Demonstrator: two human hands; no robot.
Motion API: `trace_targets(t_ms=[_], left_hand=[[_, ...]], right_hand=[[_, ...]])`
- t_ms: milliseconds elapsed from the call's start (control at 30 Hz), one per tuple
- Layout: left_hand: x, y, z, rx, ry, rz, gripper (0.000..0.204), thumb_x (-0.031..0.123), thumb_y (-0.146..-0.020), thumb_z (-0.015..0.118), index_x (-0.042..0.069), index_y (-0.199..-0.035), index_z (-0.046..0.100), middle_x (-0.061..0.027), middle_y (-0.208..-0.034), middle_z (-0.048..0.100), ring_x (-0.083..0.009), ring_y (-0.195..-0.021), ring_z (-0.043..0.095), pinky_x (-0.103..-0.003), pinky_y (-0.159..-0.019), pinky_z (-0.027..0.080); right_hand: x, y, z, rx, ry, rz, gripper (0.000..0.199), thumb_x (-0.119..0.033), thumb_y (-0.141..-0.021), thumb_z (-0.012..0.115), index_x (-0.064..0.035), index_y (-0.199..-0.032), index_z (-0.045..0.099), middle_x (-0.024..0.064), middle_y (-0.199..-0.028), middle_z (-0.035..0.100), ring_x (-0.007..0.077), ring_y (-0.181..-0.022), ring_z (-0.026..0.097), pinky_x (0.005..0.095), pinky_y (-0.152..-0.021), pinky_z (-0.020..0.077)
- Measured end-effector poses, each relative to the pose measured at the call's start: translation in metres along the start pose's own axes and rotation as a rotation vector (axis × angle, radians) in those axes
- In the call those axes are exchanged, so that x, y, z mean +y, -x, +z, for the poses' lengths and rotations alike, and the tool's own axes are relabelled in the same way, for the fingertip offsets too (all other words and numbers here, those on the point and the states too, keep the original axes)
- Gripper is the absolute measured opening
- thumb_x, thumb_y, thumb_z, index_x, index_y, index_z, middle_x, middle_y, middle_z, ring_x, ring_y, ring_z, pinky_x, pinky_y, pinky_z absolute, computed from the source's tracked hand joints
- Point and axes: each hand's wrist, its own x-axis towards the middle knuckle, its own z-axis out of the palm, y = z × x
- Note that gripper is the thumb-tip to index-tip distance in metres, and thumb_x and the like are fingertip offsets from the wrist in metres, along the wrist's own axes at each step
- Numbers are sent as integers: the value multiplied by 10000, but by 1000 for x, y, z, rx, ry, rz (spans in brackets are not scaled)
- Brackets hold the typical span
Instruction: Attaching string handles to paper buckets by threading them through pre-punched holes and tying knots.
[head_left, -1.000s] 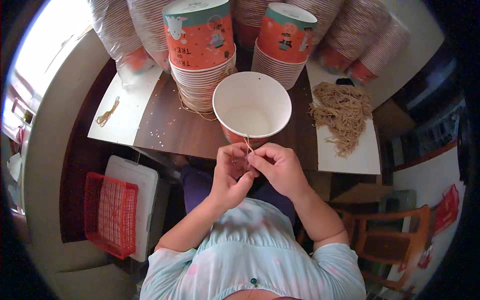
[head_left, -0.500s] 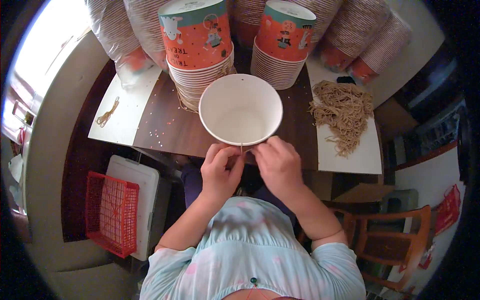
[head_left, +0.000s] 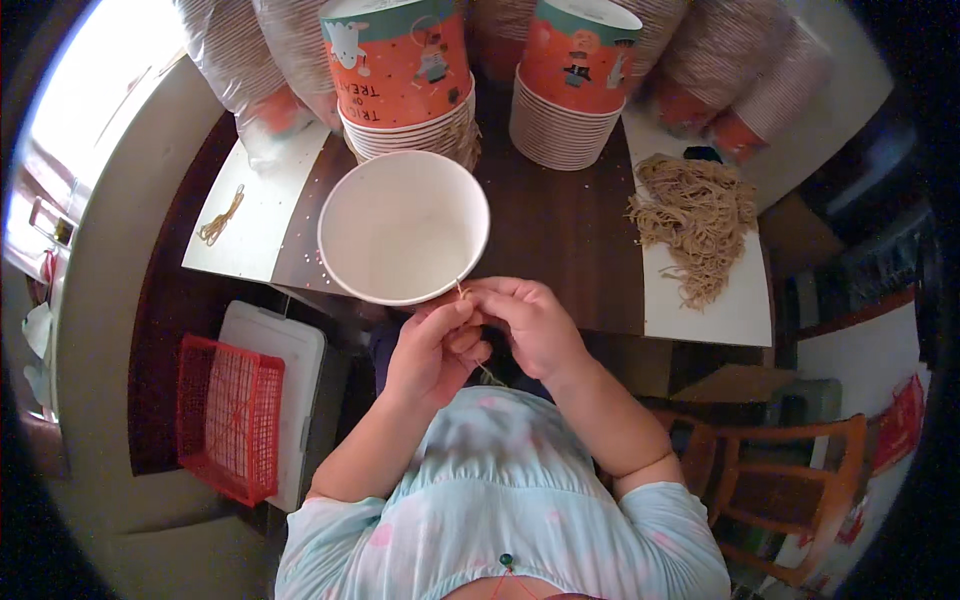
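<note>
A white-lined paper bucket (head_left: 400,230) stands at the table's near edge, its mouth tilted toward me. At the near right of its rim, a thin tan cord (head_left: 461,288) comes out between my fingertips. My left hand (head_left: 432,350) is closed in a pinch on the cord, just below the rim. Meeting it from the right, my right hand (head_left: 528,322) also pinches the cord with thumb and forefinger. A loose cord end (head_left: 488,375) hangs beneath my hands. The bucket's outer side and the cord's fastening are hidden.
Two stacks of orange-and-green paper buckets (head_left: 400,75) (head_left: 575,70) stand behind. A heap of tan cords (head_left: 695,220) lies at right, a small cord bundle (head_left: 222,217) at left. Bagged bucket stacks (head_left: 720,65) line the back. Below left is a red basket (head_left: 230,420); a wooden chair (head_left: 785,480) stands right.
The bucket has shifted left on the table. My hands have drawn together at its near-right rim, and a cord end now shows below them.
</note>
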Motion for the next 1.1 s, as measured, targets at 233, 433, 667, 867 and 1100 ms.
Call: trace_targets(t_ms=[233,433,667,867,1100], left_hand=[[0,10,-4,57,-52,105,83,96,-870,576,28,-824,588,-7,-672,545,-65,-500,386,-237,-509,352],[20,-4,-1,-17,-284,-47,66,60,-830,590,5,-852,619,-67,-745,612,-103,-563,519,-218,-517,399],[9,-27,9,-196,-258,-262,65,72,-840,577,15,-825,605,-69,-746,608,-97,-562,502,-215,-507,383],[7,-31,17,-162,-357,-227,63,72,-843,582,14,-828,602,-59,-745,612,-82,-566,496,-198,-496,364],[8,-29,15,-161,-451,-102,61,70,-837,606,11,-836,617,-38,-745,612,-63,-617,521,-179,-504,359]], right_hand=[[11,1,7,33,-9,-13,218,-146,-888,547,6,-978,674,40,-831,672,92,-745,605,233,-709,486],[-1,9,-9,128,479,-240,180,-82,-867,596,20,-997,664,61,-902,680,93,-774,605,230,-719,482],[-22,45,-31,211,489,-250,182,-73,-853,608,35,-993,653,57,-906,686,87,-800,616,239,-732,498],[-31,53,-26,277,639,-351,183,-80,-835,630,16,-990,639,65,-890,684,103,-777,627,242,-716,501],[-42,68,-9,514,1361,-780,224,-88,-717,704,-39,-915,610,97,-835,621,240,-724,600,351,-665,483]])
